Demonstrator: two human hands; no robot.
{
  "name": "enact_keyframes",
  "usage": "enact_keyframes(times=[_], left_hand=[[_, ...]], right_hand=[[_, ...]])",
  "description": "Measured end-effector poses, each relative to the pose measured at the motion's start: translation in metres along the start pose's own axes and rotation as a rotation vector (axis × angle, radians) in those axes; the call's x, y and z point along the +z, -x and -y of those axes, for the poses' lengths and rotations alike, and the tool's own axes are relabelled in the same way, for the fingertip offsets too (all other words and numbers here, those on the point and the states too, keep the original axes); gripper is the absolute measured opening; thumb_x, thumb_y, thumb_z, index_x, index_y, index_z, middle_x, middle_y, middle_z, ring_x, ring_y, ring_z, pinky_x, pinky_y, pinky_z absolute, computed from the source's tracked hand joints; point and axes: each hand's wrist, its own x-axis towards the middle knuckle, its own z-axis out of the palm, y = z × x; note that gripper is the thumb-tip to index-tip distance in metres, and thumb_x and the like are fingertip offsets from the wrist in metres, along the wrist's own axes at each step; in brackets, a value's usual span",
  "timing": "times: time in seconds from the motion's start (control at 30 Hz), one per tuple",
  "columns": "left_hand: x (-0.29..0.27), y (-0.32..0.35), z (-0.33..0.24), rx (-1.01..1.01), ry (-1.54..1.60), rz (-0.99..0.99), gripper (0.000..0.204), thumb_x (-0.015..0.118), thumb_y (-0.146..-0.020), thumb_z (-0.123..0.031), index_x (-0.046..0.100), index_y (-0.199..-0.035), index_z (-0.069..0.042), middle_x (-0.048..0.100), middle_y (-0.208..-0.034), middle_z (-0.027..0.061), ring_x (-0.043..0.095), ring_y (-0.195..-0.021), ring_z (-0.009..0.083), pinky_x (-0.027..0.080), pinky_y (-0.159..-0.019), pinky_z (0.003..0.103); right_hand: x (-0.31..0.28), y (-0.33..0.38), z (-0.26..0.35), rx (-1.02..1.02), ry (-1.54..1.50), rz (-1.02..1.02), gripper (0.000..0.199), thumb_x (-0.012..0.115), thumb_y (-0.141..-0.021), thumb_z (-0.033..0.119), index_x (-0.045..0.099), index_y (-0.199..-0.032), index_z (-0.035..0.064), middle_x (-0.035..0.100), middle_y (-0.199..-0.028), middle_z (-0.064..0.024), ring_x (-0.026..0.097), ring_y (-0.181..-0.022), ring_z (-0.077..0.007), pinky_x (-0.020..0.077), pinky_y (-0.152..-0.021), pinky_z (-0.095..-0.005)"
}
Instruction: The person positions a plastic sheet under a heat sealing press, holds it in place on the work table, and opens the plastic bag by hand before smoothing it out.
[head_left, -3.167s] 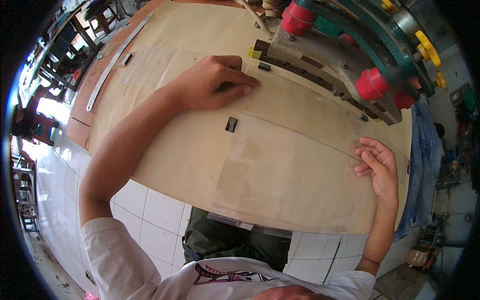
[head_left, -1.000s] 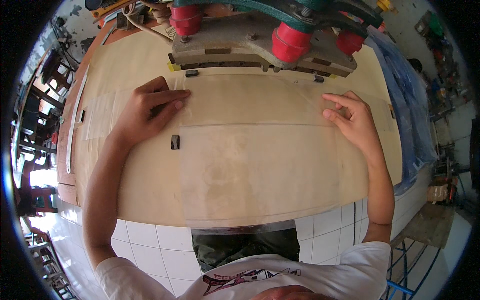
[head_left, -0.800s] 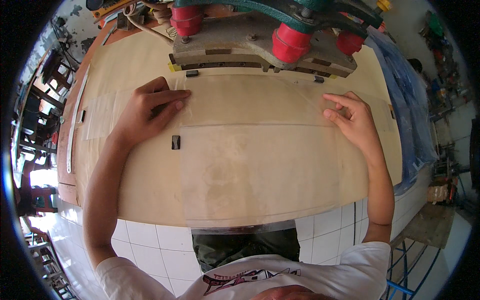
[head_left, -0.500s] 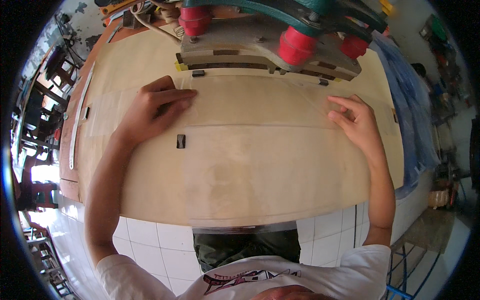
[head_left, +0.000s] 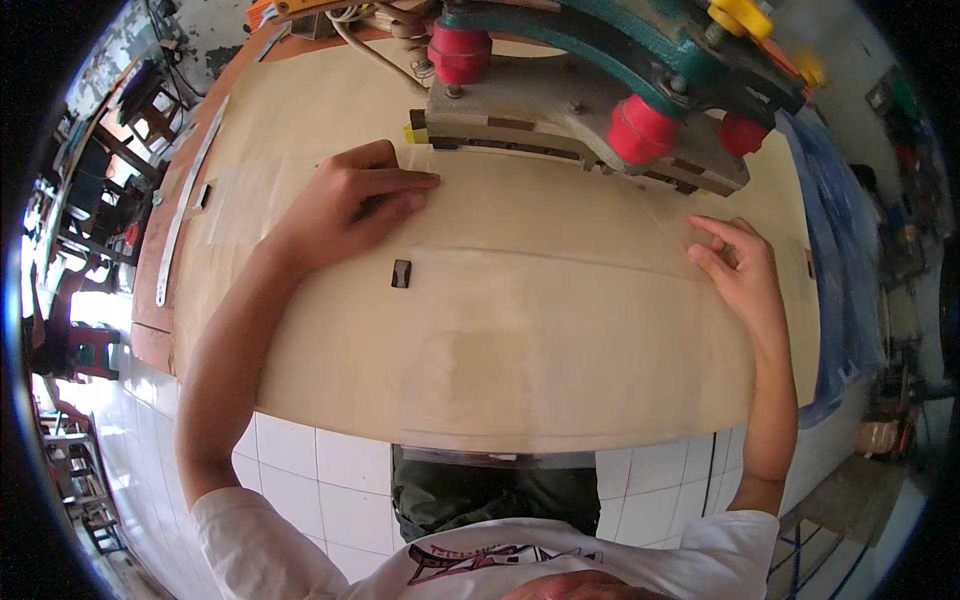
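Left hand [head_left: 350, 205] flat, fingers extended, pressing clear plastic sheet [head_left: 560, 300] on bench [head_left: 300, 120]; right hand [head_left: 738, 265] open, fingertips pinning sheet's far end. Sheet's long axis spans hand to hand, far edge under machine [head_left: 590, 110] just beyond fingertips.

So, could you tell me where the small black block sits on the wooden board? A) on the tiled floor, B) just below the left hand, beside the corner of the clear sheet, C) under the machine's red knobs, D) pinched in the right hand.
B: the small black block lies flat on the wooden board just below the left hand, beside the corner of the clear sheet; the right hand is far from it.
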Motion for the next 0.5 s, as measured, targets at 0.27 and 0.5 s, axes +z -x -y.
enact_keyframes(times=[0.27,0.5], left_hand=[[-0.0013,0.0012,0.0019,0.002,-0.036,0.012,0.021,0.065,-0.082,-0.011,0.072,-0.102,-0.006,0.055,-0.073,0.0115,0.055,-0.062,0.0255,0.045,-0.058,0.035],[0.0018,0.0016,0.0057,0.016,-0.008,-0.005,0.021,0.065,-0.082,-0.011,0.072,-0.101,-0.006,0.054,-0.072,0.0115,0.054,-0.061,0.0253,0.045,-0.058,0.035]], right_hand=[[0.0005,-0.0007,-0.0026,-0.002,0.002,0.005,0.035,0.075,-0.076,0.010,0.069,-0.110,0.0078,0.053,-0.074,-0.0030,0.050,-0.064,-0.0109,0.0433,-0.059,-0.0253],[0.0005,-0.0008,-0.0007,-0.002,-0.003,0.015,0.034,0.074,-0.077,0.011,0.068,-0.111,0.0074,0.053,-0.075,-0.0033,0.050,-0.065,-0.0111,0.0429,-0.059,-0.0250]])
